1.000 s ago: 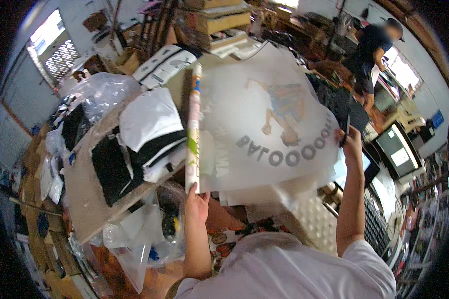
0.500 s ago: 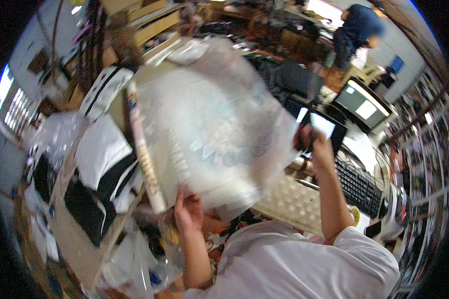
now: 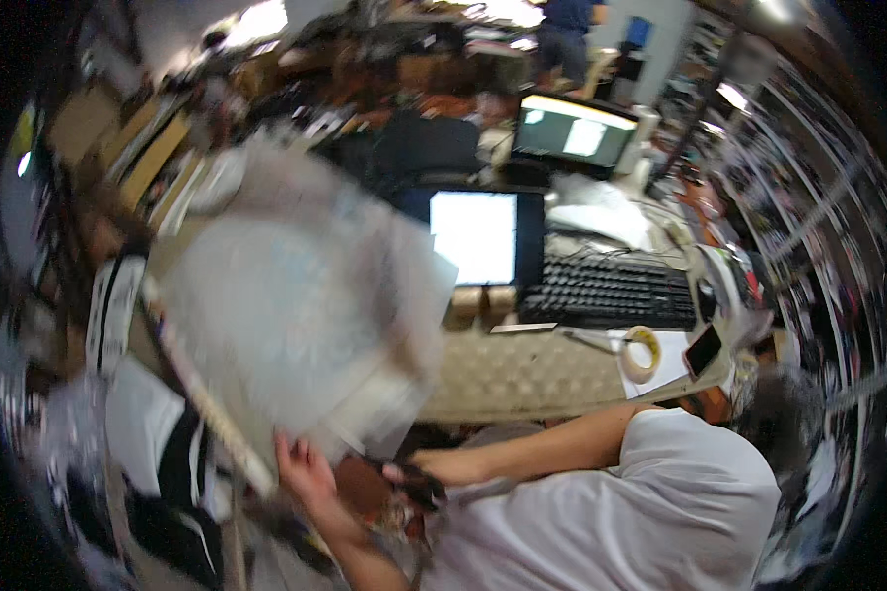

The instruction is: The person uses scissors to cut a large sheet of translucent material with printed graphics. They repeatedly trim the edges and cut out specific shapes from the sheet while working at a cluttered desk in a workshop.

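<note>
Translucent sheet [image 3: 276, 315], one: spread just left of the lit tablet [image 3: 473, 236]. White roll [image 3: 212, 419], one: lengthwise beside the sheet's left edge. Left hand [image 3: 307, 475]: at the sheet's near edge, fingers partly curled; pinch or mere touch, cannot tell for blur. Right hand [image 3: 453, 466]: low, near the left, fingers folded round a dark tool [image 3: 424, 488]; kind of tool too blurred to tell. Farther right: keyboard [image 3: 611, 291], tape ring [image 3: 639, 375], phone [image 3: 703, 352].

Handling, by judgement: support the sheet close to its edge, lightly and evenly, against creases; keep the tool angled away from film and left fingertips; avoid dragging the sheet against the roll.
</note>
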{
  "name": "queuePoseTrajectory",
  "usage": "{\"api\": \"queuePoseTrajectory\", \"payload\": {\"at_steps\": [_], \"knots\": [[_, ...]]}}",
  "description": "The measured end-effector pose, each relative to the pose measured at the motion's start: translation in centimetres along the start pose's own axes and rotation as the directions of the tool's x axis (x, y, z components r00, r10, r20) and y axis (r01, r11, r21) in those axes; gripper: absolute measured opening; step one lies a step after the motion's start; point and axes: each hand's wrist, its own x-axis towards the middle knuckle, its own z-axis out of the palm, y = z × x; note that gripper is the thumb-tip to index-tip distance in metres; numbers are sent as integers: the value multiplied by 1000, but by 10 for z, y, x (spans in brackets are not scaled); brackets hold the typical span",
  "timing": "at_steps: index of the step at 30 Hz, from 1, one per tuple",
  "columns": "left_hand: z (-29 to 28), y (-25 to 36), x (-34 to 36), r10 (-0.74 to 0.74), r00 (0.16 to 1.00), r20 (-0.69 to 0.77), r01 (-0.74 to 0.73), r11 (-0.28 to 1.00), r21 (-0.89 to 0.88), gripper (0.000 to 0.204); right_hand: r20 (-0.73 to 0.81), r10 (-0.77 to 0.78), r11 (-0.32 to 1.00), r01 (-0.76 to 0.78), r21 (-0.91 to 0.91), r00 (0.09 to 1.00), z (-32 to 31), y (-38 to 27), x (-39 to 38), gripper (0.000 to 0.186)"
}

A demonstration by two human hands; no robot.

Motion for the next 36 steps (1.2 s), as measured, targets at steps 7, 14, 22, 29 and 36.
{"api": "queuePoseTrajectory", "payload": {"at_steps": [7, 14, 22, 29, 36], "knots": [[-8, 5, -8, 129, 990, -56, -122, 986, 117, 13, -104, 151, 960, -121, 253, 983, 36, -5, 15, 61], [7, -2, -5, 171, 983, -71, -161, 979, 127, 15, -309, 52, 964, 33, 262, 950, 33, 2, 72, 53], [-5, 2, 8, -59, 991, -120, 79, 983, 168, 11, -428, 2, 980, 84, 182, 904, 27, -9, 89, 42], [0, 17, 4, -47, 990, -137, 54, 997, 49, 11, -378, 45, 991, 5, 131, 925, 2, -34, 105, 39], [-6, -6, 12, 41, 998, -38, -45, 995, -94, 22, -374, 132, 975, -51, 218, 918, 12, -49, 81, 46]]}}
